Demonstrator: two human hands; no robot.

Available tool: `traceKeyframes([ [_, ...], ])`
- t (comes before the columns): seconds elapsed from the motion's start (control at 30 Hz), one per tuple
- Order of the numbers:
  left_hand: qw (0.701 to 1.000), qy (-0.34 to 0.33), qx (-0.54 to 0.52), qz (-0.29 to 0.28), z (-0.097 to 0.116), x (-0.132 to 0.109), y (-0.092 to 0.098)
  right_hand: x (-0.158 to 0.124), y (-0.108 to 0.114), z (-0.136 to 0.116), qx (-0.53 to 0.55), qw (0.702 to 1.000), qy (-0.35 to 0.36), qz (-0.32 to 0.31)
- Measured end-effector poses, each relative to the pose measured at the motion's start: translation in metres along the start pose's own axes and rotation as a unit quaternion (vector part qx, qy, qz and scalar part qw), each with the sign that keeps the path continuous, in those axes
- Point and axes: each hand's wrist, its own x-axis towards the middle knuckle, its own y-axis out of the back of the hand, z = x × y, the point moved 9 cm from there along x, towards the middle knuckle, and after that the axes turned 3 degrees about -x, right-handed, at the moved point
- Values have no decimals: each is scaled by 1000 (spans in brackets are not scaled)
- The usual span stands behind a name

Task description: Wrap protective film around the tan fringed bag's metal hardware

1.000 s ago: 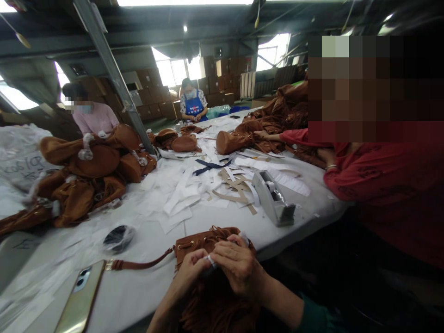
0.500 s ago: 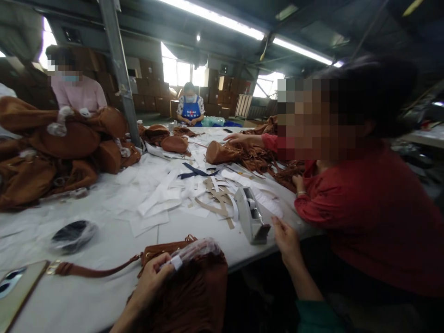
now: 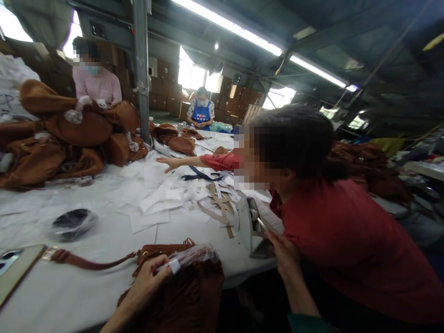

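A brown fringed handbag (image 3: 190,296) lies at the table's front edge, its strap (image 3: 90,262) stretched out to the left. Along the bag's top runs a bundle in clear plastic wrap (image 3: 199,253) with a small white piece (image 3: 174,265) on it. My left hand (image 3: 149,280) is closed on this plastic wrap, thumb and fingers pinching it beside the white piece. To the right stands a grey tape dispenser (image 3: 247,226). At its front my right hand (image 3: 286,259) is closed in a pinch on a strip of tape (image 3: 261,224) that slants down from the dispenser.
A co-worker in a red top (image 3: 347,240) leans in close on the right, one arm (image 3: 187,162) reaching across the table. White sheets (image 3: 161,199) and paper strips (image 3: 218,203) cover the middle. Brown bags (image 3: 79,127) are piled at left, near a plastic-wrapped black roll (image 3: 71,224) and a phone (image 3: 21,268).
My right hand has come to the dispenser's front and a strip of tape shows at its fingertips. The co-worker has leaned forward and reached left. My left hand keeps its hold.
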Motion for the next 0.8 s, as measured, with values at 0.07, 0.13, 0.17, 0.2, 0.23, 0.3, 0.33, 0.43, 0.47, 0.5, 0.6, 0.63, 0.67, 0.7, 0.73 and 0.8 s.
traceKeyframes([
  [0.07,1000,-8,3,-1,-2,0,1,-8,3,3,12,1000,-14,11],
  [0.13,1000,-14,6,-6,-4,0,1,-18,10,5,12,999,-19,31],
  [0.17,1000,-17,6,-8,-4,0,1,-23,15,5,8,999,-18,43],
  [0.2,1000,-19,6,-9,-4,0,0,-28,21,5,3,998,-17,54],
  [0.23,1000,-20,4,-10,-4,0,0,-32,26,6,-3,998,-17,63],
  [0.3,1000,-21,0,-6,-1,-1,0,-41,32,11,-17,997,-21,66],
  [0.33,1000,-20,-2,-4,1,-1,-1,-45,33,14,-25,998,-24,61],
  [0.43,1000,-21,-4,-4,6,-3,-2,-52,26,29,-56,997,-41,27],
  [0.47,1000,-24,-3,-4,7,-3,-2,-52,22,35,-69,996,-47,15],
  [0.5,1000,-26,0,-5,7,-3,-2,-52,19,40,-83,995,-51,5],
  [0.6,999,-32,11,-13,3,-3,-2,-49,18,54,-131,990,-58,-1],
  [0.63,999,-33,15,-18,2,-3,-2,-49,21,58,-147,987,-60,1],
  [0.67,999,-31,18,-24,1,-2,-3,-50,26,63,-163,985,-64,3],
  [0.7,999,-29,18,-28,0,-3,-3,-53,31,68,-176,982,-69,3],
  [0.73,999,-27,18,-30,0,-3,-4,-58,37,74,-187,980,-76,1],
  [0.8,999,-24,15,-26,3,-5,-4,-71,48,85,-199,975,-96,-6],
])
